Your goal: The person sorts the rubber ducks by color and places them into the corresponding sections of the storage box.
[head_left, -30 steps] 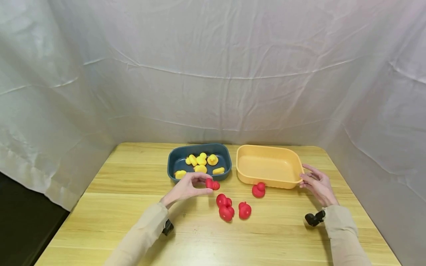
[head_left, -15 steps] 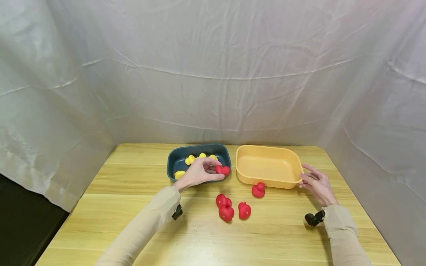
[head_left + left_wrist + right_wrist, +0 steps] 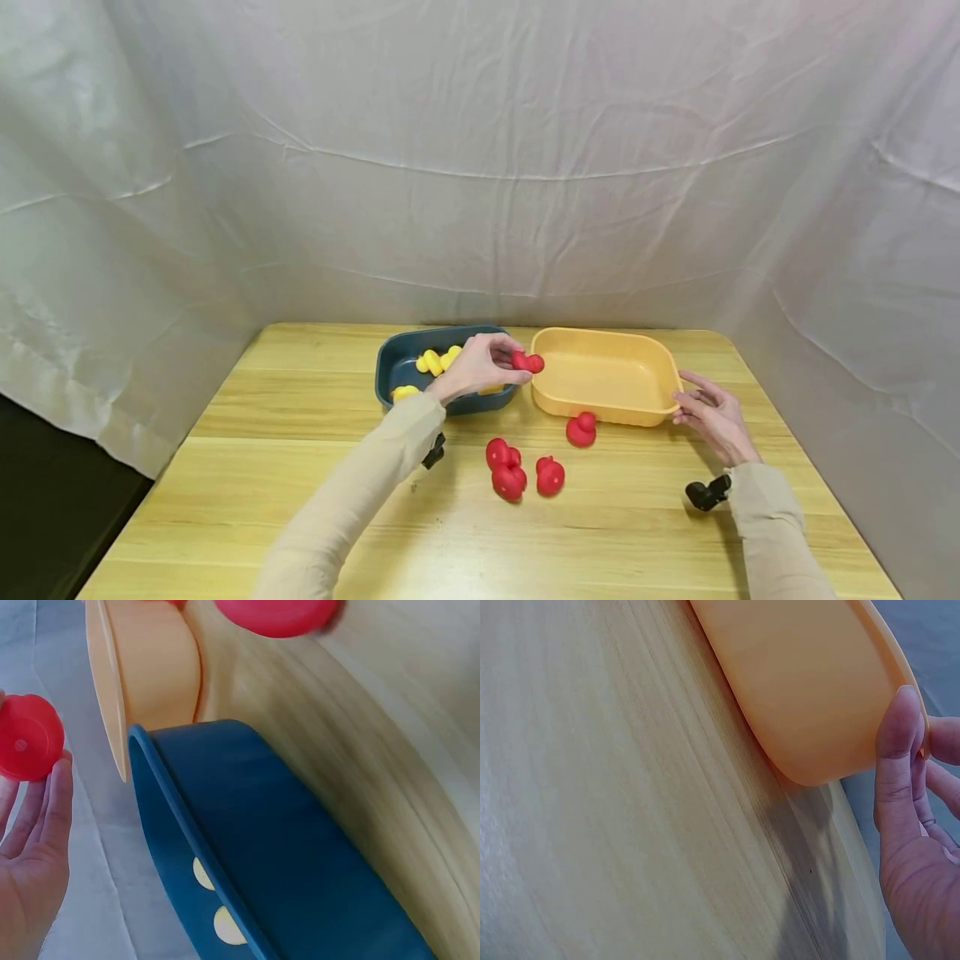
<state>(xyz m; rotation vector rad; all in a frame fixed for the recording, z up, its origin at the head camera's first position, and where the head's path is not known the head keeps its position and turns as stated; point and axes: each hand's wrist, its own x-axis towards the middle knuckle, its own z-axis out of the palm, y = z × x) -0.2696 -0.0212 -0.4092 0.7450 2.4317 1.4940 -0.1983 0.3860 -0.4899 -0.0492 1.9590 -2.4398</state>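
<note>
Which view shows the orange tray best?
The head view: it shows nearly the whole orange tray, inside included. The left wrist view catches only some outer wall and rim; the right wrist view, one end, pinched by the right hand.

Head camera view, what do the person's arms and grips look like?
The left sleeve and right sleeve are long, plain and beige, creased in places, with no markings that I can see. A small black device shows near the end of the left one, and a similar device near the right. The left grip and right grip are ungloved human hands.
</note>
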